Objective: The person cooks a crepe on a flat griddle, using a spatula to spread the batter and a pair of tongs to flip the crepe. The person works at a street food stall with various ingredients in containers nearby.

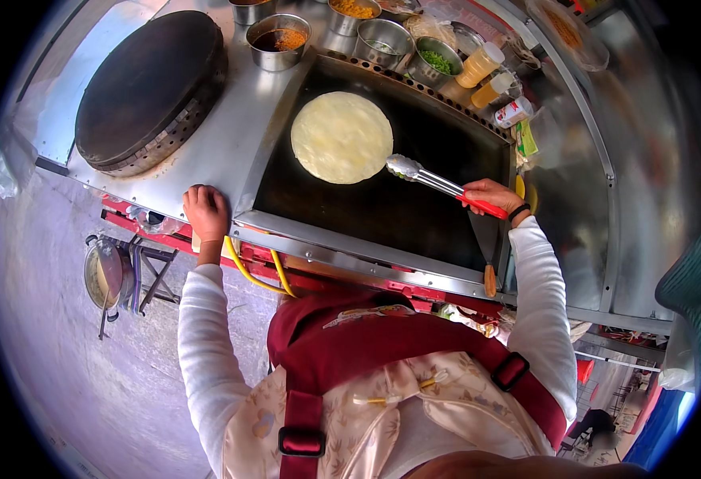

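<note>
My right hand [489, 197] grips the red handles of metal tongs [431, 179]. The tongs' scalloped tips meet the right edge of a round, pale flatbread [342, 138] lying flat on a dark rectangular griddle [350, 209]. Nothing shows in my left hand [205, 209], which rests with curled fingers on the front edge of the steel counter [237, 114], left of the griddle. A scraper with a wooden handle [490, 280] lies at the griddle's front right corner, below my right hand.
A round black crepe plate [150, 84] stands at left. Behind the griddle are a pot of sauce [278, 42], chopped greens [436, 61] in a metal pot and squeeze bottles [480, 64]. A pot of batter [100, 278] stands low at left, near a yellow hose [249, 275].
</note>
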